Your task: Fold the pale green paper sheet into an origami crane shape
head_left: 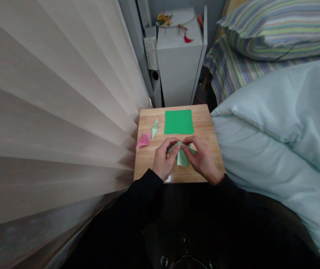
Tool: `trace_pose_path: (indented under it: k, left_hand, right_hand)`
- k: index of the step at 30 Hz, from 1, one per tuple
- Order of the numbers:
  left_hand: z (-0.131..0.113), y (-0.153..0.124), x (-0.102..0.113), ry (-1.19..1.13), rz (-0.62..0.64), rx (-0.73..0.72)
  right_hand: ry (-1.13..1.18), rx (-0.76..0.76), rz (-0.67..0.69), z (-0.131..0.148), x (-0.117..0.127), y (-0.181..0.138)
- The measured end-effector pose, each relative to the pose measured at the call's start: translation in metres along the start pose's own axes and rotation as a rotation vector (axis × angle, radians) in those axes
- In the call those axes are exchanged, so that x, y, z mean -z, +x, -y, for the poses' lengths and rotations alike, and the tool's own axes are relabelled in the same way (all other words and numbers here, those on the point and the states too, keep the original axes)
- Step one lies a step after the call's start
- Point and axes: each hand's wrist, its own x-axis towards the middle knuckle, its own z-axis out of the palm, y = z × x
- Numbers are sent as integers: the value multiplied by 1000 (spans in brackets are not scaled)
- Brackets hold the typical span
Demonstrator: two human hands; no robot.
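Between my two hands is a pale green piece of folded origami paper (182, 159), its creased panels fanning out toward me. My left hand (164, 157) pinches its left side between thumb and fingers. On the opposite side my right hand (202, 157) pinches it the same way, the thumbs close together near its top. Parts of the paper are hidden behind the fingers. Just beyond the hands lies a stack of bright green square paper (179, 122). To the left rest a pale green folded paper figure (154, 129) and a pink folded paper figure (143, 140).
Everything lies on a small wooden table (145, 164). A pleated curtain (78, 112) borders it on the left, and a bed with a pale blue quilt (261, 142) on the right. Behind stands a white cabinet (179, 74) with small ornaments on top.
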Motion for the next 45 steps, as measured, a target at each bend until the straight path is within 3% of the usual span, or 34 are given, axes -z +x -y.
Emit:
trace_pose_path:
  k: [8, 13, 17, 22, 29, 45]
  left_hand:
    - [9, 2, -7, -316, 29, 251]
    - [8, 3, -7, -348, -5, 304]
    - [13, 4, -4, -348, -84, 300]
    - [19, 7, 1, -315, -193, 269]
    - [7, 10, 5, -93, -143, 128]
    - [-1, 10, 5, -110, -207, 162]
  right_hand:
    - [-98, 66, -18, 0, 0, 0]
    - [-89, -77, -144, -5, -3, 2]
    - [81, -230, -150, -9, -4, 3]
    - [186, -264, -78, -3, 1, 5]
    - [211, -285, -78, 4, 6, 8]
    - [294, -334, -91, 2, 5, 7]
